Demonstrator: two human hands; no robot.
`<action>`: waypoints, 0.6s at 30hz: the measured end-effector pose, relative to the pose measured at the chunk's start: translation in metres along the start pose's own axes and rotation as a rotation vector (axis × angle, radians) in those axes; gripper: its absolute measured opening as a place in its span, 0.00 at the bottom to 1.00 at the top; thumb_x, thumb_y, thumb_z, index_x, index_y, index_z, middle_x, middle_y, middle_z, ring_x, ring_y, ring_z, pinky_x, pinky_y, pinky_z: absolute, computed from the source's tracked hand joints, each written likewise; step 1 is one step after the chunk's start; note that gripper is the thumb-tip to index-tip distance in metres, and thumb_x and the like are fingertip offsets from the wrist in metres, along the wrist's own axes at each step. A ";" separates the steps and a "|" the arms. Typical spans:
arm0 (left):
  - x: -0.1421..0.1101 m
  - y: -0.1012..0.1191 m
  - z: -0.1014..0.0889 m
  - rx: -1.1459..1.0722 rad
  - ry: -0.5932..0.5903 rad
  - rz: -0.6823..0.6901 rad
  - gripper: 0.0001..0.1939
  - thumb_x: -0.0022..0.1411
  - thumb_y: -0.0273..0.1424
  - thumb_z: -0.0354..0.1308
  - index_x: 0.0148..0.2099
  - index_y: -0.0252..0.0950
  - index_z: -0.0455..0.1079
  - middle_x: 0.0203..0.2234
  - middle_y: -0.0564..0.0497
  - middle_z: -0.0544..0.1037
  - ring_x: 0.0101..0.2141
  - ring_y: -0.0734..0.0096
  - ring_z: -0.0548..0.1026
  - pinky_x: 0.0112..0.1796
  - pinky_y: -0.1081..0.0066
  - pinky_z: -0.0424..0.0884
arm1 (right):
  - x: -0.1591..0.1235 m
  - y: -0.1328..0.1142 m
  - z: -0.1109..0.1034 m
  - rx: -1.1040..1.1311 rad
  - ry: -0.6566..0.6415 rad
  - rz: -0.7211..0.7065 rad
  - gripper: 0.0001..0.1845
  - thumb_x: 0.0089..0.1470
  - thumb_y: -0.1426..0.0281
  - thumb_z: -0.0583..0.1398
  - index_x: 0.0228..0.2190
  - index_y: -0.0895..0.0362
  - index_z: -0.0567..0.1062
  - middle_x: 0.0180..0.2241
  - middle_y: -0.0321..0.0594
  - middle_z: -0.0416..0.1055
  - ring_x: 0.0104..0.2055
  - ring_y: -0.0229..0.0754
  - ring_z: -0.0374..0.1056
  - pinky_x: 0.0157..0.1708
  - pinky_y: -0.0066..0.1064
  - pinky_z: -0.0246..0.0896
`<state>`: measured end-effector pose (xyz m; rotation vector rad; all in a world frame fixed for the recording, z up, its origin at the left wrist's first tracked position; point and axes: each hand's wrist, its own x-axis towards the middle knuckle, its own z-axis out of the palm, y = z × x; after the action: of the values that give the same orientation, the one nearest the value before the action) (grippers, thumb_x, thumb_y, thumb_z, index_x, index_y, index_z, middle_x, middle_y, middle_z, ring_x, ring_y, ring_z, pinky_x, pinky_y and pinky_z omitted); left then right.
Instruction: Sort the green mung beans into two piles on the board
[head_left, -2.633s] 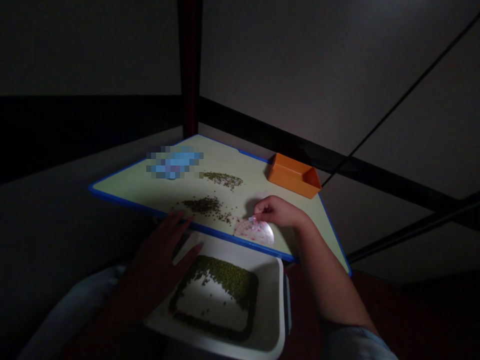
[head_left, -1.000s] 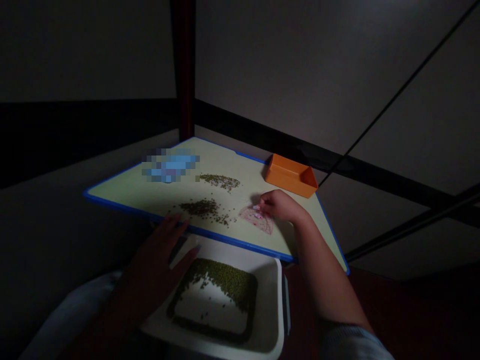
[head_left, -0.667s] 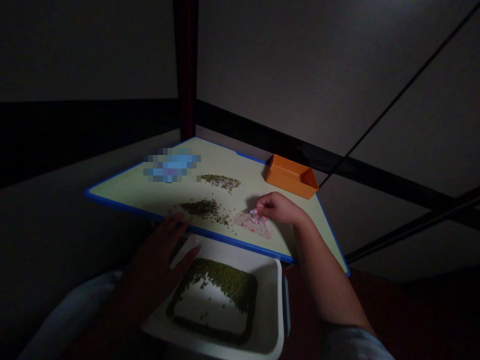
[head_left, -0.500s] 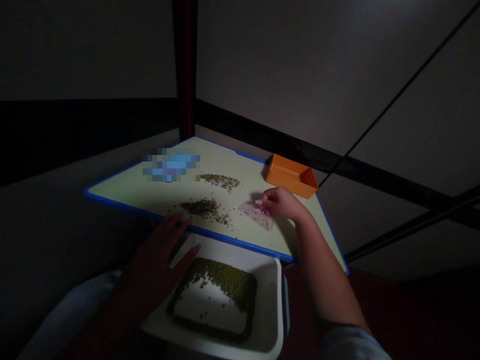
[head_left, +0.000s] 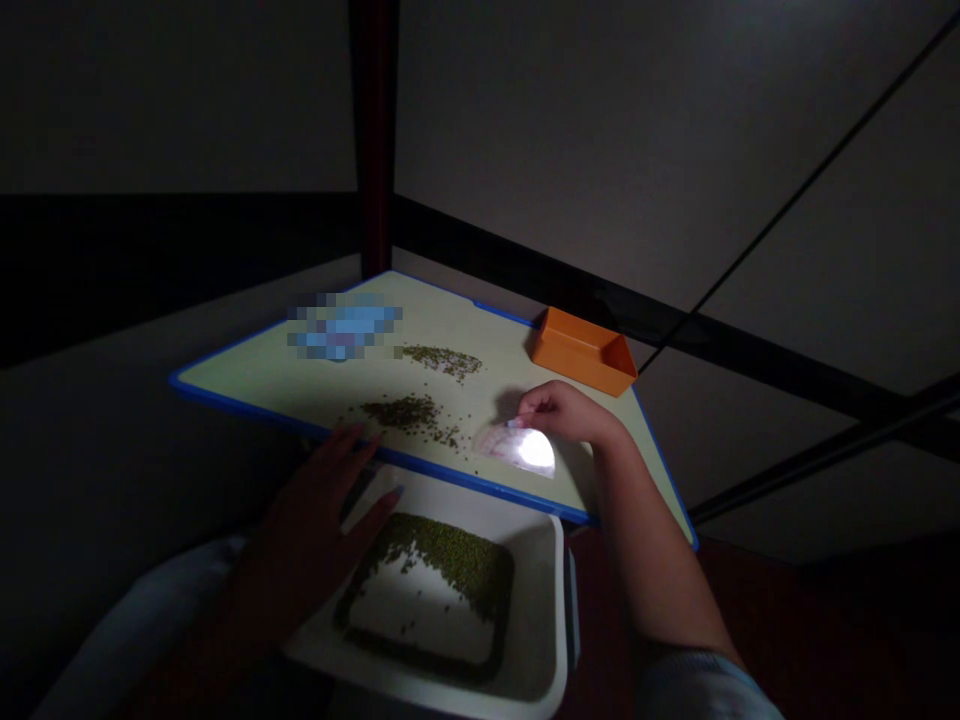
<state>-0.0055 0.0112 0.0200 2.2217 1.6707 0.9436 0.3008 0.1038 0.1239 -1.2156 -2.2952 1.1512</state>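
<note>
My right hand [head_left: 559, 410] pinches a clear, half-round plastic piece [head_left: 525, 450] by its upper edge. The piece is low over the right part of the yellow board; bright glare covers part of it. To its left lies a loose pile of small green beans [head_left: 409, 412], with a thinner patch of beans [head_left: 442, 360] behind. My left hand [head_left: 330, 505] is open, its fingers spread at the board's near edge and its thumb over the white tub's rim. Inside the white tub [head_left: 536, 590] more green beans spread around the bottom.
The yellow board [head_left: 510, 345] has a blue edge. An orange open box [head_left: 585, 352] stands at its back right corner. A blurred blue item [head_left: 345, 328] lies at the back left. Walls and a dark red post [head_left: 375, 150] rise behind the board.
My right hand has come slightly nearer with the plastic piece, which has tilted and now shines with glare. My left hand, the bean piles and the tub look the same.
</note>
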 end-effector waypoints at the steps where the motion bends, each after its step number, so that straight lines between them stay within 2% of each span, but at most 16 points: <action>1: 0.000 0.000 0.000 -0.002 -0.001 0.004 0.34 0.59 0.52 0.45 0.60 0.35 0.59 0.63 0.41 0.59 0.63 0.51 0.55 0.60 0.49 0.55 | 0.000 0.000 0.000 0.013 -0.029 0.012 0.11 0.48 0.65 0.61 0.22 0.60 0.73 0.19 0.33 0.67 0.23 0.33 0.60 0.27 0.26 0.55; 5: 0.001 0.000 0.001 -0.004 -0.004 -0.004 0.35 0.59 0.52 0.45 0.60 0.34 0.59 0.64 0.41 0.58 0.64 0.51 0.53 0.61 0.49 0.53 | 0.000 -0.001 0.001 0.002 -0.109 0.030 0.10 0.48 0.65 0.62 0.23 0.60 0.74 0.19 0.32 0.68 0.24 0.33 0.62 0.28 0.26 0.55; 11: 0.002 0.003 0.000 0.000 -0.032 -0.022 0.36 0.59 0.52 0.44 0.60 0.31 0.59 0.63 0.38 0.58 0.64 0.51 0.53 0.61 0.50 0.53 | 0.002 -0.001 0.005 -0.068 -0.131 0.016 0.09 0.49 0.67 0.61 0.23 0.60 0.74 0.19 0.32 0.68 0.24 0.33 0.61 0.29 0.26 0.54; 15: 0.002 0.001 -0.001 0.010 -0.023 -0.015 0.35 0.59 0.52 0.45 0.60 0.33 0.59 0.64 0.39 0.58 0.64 0.52 0.53 0.61 0.50 0.53 | 0.002 -0.002 0.005 -0.029 -0.170 -0.020 0.11 0.50 0.66 0.62 0.22 0.60 0.73 0.19 0.31 0.67 0.23 0.32 0.60 0.28 0.26 0.53; 18: 0.002 0.001 -0.001 0.015 -0.028 -0.014 0.35 0.59 0.51 0.45 0.60 0.33 0.59 0.63 0.39 0.58 0.64 0.52 0.53 0.61 0.50 0.53 | 0.001 -0.002 0.004 -0.010 -0.145 -0.007 0.10 0.49 0.66 0.62 0.23 0.60 0.73 0.20 0.32 0.67 0.24 0.33 0.61 0.29 0.26 0.54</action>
<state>-0.0052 0.0121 0.0223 2.2199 1.6844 0.8949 0.2963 0.1019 0.1228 -1.1615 -2.4099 1.2650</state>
